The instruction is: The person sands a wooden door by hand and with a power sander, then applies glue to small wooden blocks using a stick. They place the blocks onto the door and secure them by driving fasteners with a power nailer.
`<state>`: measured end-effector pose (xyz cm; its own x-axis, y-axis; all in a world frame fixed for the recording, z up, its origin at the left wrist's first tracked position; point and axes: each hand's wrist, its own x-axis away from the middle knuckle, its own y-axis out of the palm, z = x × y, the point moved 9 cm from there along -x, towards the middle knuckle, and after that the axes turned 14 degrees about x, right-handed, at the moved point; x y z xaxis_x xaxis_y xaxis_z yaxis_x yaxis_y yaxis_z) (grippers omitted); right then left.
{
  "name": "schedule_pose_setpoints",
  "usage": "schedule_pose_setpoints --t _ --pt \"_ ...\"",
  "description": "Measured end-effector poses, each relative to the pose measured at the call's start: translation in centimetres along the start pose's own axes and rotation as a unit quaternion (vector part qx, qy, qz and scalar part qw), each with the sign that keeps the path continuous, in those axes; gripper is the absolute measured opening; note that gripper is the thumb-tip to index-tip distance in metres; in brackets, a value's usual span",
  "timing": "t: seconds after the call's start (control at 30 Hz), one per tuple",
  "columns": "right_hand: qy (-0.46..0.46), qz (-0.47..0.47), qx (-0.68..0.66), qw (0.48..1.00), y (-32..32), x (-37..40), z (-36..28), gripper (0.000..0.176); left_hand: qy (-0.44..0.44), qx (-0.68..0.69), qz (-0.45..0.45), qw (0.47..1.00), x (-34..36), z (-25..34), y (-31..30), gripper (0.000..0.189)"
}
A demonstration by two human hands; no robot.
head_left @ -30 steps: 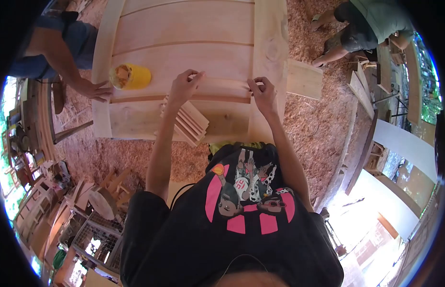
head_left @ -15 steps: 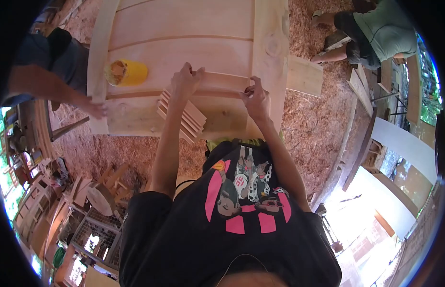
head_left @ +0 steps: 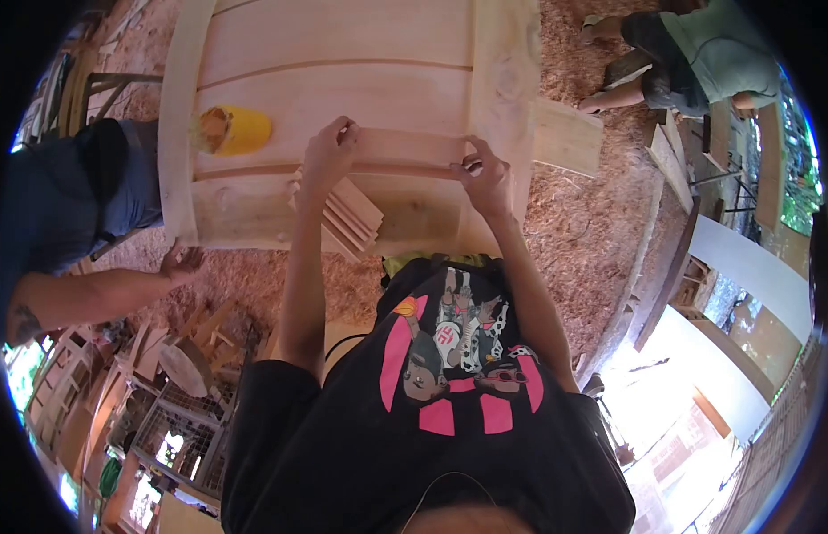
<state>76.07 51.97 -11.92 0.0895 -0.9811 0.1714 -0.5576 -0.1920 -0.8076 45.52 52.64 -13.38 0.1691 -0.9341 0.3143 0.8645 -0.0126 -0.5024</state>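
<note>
A thin wooden slat (head_left: 408, 149) stretches between my two hands, just over a large paneled wooden piece like a door (head_left: 343, 93). My left hand (head_left: 330, 153) pinches the slat's left end with curled fingers. At the opposite end, my right hand (head_left: 486, 180) grips it between thumb and fingers. Several similar slats lie in a fanned stack (head_left: 352, 216) on the near rail, partly covered by my left forearm. A yellow plastic container (head_left: 246, 130) with brownish residue around its mouth is on the panel, left of my left hand.
At the left, a co-worker (head_left: 71, 196) has a hand (head_left: 182, 264) by the panel's near left corner. Another person (head_left: 716, 53) is low at the upper right. A board (head_left: 567, 138) projects beyond the panel's right edge. Wood shavings (head_left: 583, 267) cover the ground.
The slat's broad face has turned more into view, and both hands have shifted slightly. The left co-worker's hand has moved from the panel's left side down to its near corner.
</note>
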Motion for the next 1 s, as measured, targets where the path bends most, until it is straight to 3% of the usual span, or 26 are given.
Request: schedule_pose_setpoints --t 0.17,0.33,0.5,0.6,0.63,0.73,0.87,1.0 --pt "-0.003 -0.007 -0.027 1.0 -1.2 -0.1 -0.3 0.055 0.045 0.204 -0.01 0.978 1.0 1.0 -1.7 0.017" --pt "-0.026 0.002 -0.016 1.0 -2.8 -0.1 -2.1 0.056 0.05 0.259 -0.018 0.964 1.5 2.0 -2.6 0.017" --pt "-0.138 0.084 0.043 0.986 -5.5 0.7 -5.2 0.055 0.048 0.287 -0.013 0.957 1.1 2.7 -3.0 0.018" --pt "-0.151 0.126 0.076 0.977 -6.7 1.9 -7.7 0.049 0.026 0.345 -0.017 0.938 0.9 4.1 -2.3 0.027" --pt "-0.15 0.13 0.078 0.977 -6.5 2.1 -8.2 0.049 -0.018 0.392 -0.016 0.92 1.2 4.4 -1.6 0.037" --pt "-0.22 0.255 0.095 0.937 -6.9 4.0 -10.5 0.047 -0.077 0.459 -0.019 0.885 1.8 6.3 1.0 0.058" --pt "-0.223 0.255 0.058 0.939 -6.7 4.4 -11.0 0.05 -0.129 0.476 -0.001 0.87 1.7 7.5 2.4 0.084" --pt "-0.239 0.259 0.045 0.935 -7.3 4.8 -10.9 0.053 -0.129 0.435 -0.031 0.891 1.3 7.7 3.1 0.086"
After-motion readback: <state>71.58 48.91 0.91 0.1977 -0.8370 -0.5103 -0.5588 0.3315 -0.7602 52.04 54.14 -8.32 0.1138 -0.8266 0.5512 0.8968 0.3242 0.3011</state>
